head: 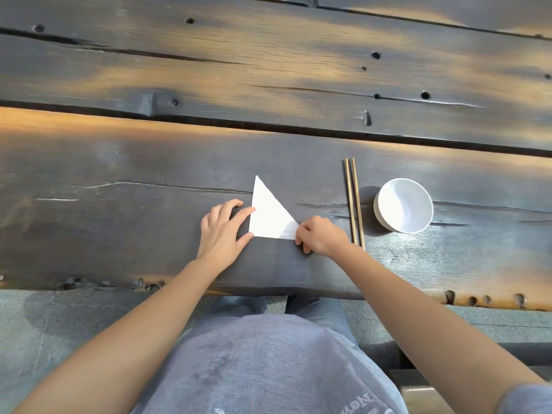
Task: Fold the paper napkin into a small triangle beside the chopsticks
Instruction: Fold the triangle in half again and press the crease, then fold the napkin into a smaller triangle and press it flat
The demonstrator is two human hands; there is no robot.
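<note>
A white paper napkin (267,212) lies flat on the dark wooden table (149,222), folded into a triangle with one point away from me. My left hand (222,230) rests at its left edge, index finger and thumb touching the paper. My right hand (321,236) pinches the napkin's right corner between thumb and fingers. A pair of wooden chopsticks (354,201) lies parallel just right of my right hand, pointing away from me.
A white bowl (403,204) stands right of the chopsticks. The table's near edge (268,291) runs just below my wrists, with my lap under it. Wide planks with cracks and knot holes stretch behind.
</note>
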